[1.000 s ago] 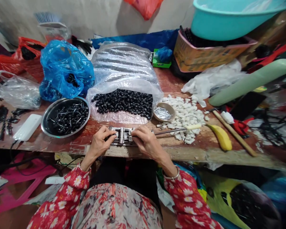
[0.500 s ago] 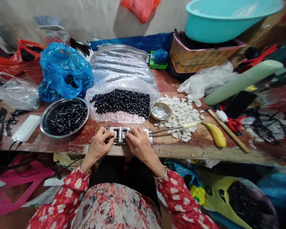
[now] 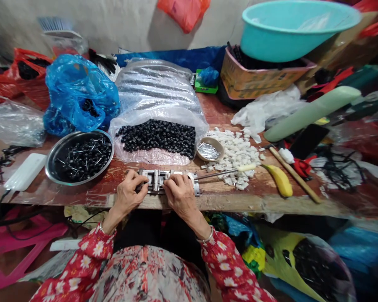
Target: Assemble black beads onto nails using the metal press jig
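A person's left hand (image 3: 129, 195) and right hand (image 3: 181, 196) rest side by side on a small metal jig (image 3: 166, 181) at the front edge of a wooden table (image 3: 239, 204). Both hands' fingers (image 3: 137, 178) curl down, gripping its bars. A thin metal rod (image 3: 216, 174) touches the jig's right end, beside a heap of white chips (image 3: 236, 157). Behind lie a plastic bag (image 3: 151, 157) of black beads and a steel bowl (image 3: 46, 163) of pinned beads.

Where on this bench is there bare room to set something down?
Bare wood of the bench shows behind the white chips, beside the clear bag, and along the front edge between the steel bowl and the left hand. It's crowded at the metal jig, under that hand and the right hand.
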### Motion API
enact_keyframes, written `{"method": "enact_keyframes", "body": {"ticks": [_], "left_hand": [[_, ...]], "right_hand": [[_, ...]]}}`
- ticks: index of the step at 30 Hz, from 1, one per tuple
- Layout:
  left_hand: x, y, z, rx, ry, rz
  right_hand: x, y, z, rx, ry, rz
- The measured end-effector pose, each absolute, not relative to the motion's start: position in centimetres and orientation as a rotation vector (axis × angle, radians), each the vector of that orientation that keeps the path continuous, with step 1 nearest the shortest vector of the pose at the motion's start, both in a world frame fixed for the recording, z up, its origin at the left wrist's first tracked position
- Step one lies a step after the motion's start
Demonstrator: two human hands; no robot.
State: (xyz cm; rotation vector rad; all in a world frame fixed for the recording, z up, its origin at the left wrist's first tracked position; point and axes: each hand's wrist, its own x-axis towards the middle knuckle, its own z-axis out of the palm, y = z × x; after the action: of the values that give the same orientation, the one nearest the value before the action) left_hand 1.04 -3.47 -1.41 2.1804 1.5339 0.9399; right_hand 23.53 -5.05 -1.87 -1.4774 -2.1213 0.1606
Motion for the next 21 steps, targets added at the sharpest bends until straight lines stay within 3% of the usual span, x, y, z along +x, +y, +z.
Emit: {"method": "enact_keyframes", "body": {"ticks": [8, 14, 21], "left_hand": [[-0.1, -1.2, 0.7, 2.146, 1.412, 0.875], [1.3, 4.6, 0.8, 2.233, 1.587, 0.943], [2.8, 10.8, -1.2, 2.372, 1.848, 0.562]], "right_hand": [[27.0, -1.6, 0.5, -1.236, -2.050, 0.509], [28.0, 6.0, 0.8, -1.688, -2.206, 0.178], [26.6, 9.3, -0.4, -1.863, -2.416, 0.057]]}}
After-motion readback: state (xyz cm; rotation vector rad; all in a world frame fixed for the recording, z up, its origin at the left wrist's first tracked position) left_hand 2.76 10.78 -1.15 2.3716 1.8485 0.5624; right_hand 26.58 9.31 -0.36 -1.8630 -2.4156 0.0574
